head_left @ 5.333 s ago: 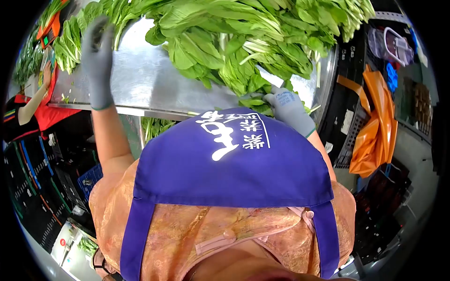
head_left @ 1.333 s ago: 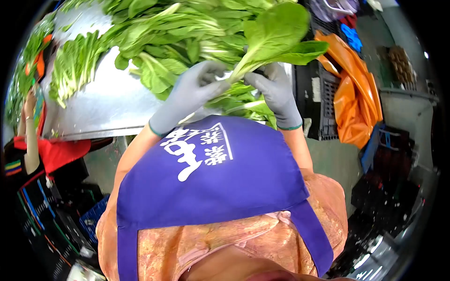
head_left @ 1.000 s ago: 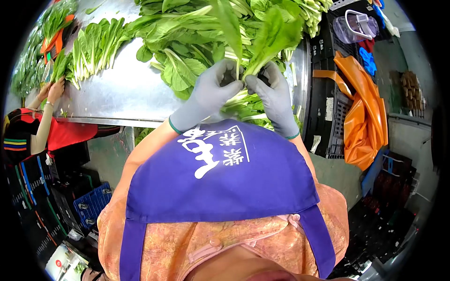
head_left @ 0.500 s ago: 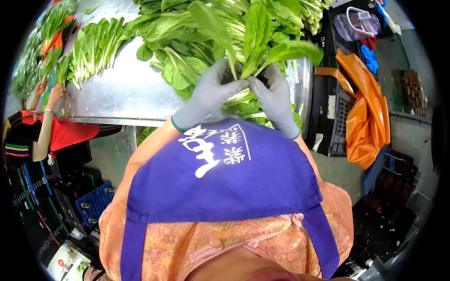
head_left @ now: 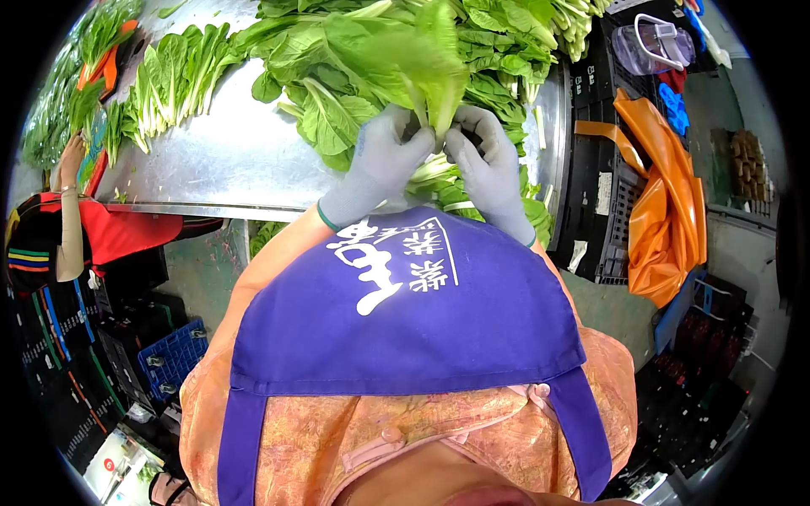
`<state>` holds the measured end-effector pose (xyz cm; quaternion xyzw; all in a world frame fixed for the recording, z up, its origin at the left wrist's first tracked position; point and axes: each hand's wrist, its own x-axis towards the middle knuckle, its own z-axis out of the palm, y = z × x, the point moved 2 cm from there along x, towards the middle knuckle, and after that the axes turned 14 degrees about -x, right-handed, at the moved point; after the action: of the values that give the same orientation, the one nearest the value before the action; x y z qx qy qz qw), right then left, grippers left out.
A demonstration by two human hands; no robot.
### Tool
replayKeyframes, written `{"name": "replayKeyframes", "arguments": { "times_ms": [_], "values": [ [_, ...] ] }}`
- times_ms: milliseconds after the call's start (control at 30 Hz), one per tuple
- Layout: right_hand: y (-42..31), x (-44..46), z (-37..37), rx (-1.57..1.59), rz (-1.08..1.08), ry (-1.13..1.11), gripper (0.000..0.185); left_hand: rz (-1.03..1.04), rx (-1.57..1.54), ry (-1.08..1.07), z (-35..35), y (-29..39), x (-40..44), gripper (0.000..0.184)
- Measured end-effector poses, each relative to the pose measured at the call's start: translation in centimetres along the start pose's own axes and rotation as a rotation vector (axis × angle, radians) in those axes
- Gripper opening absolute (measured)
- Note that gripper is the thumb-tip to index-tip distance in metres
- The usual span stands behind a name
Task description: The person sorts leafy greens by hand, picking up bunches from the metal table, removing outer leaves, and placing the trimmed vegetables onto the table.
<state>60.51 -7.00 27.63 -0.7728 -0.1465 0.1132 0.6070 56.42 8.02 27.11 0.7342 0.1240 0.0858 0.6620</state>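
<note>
My left hand (head_left: 381, 164), in a grey glove, pinches a leafy green (head_left: 443, 88) at its pale stem base. On the other side of that base, my gloved right hand (head_left: 491, 169) has its thumb and fingers closed on the stem. The leaves point up and away from me, and the upper ones are blurred. Behind and under my hands lies a large heap of leafy greens (head_left: 333, 110) with pale stalks. A few more stalks (head_left: 434, 175) lie below my hands, close to my apron.
The metal table (head_left: 228, 164) carries a row of greens (head_left: 173, 80) at left. A co-worker's hand (head_left: 72, 156) is at the far left among more greens. At right stand black crates (head_left: 591, 181) with an orange plastic sheet (head_left: 662, 202) and a clear jug (head_left: 650, 46).
The held leaves, spread apart before, are now gathered closer together and upright; the leaf that stuck out to the right has swung in. One of the co-worker's hands is no longer visible.
</note>
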Motion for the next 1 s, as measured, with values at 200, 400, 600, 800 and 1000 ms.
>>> {"name": "replayKeyframes", "arguments": {
  "times_ms": [200,400,600,800,1000],
  "values": [
    [-0.4,0.6,-0.5,-0.302,-0.032,-0.041,0.028,0.169,-0.069,-0.007,0.6,-0.5,-0.1,0.024],
    [-0.3,0.6,-1.0,-0.052,0.098,-0.055,0.022,0.003,-0.184,-0.042,0.1,-0.7,0.0,0.022],
    [-0.2,0.6,-1.2,-0.003,0.09,-0.071,0.02,-0.076,-0.356,-0.111,-0.1,-1.6,0.1,0.025],
    [-0.3,0.4,-1.1,-0.003,0.097,-0.083,0.024,-0.12,-0.454,-0.165,-0.2,-1.4,0.0,0.028],
    [0.4,0.8,-0.6,-0.111,-0.048,-0.052,0.022,-0.156,-0.654,-0.244,0.0,-0.5,-0.1,0.043]
  ]
}}
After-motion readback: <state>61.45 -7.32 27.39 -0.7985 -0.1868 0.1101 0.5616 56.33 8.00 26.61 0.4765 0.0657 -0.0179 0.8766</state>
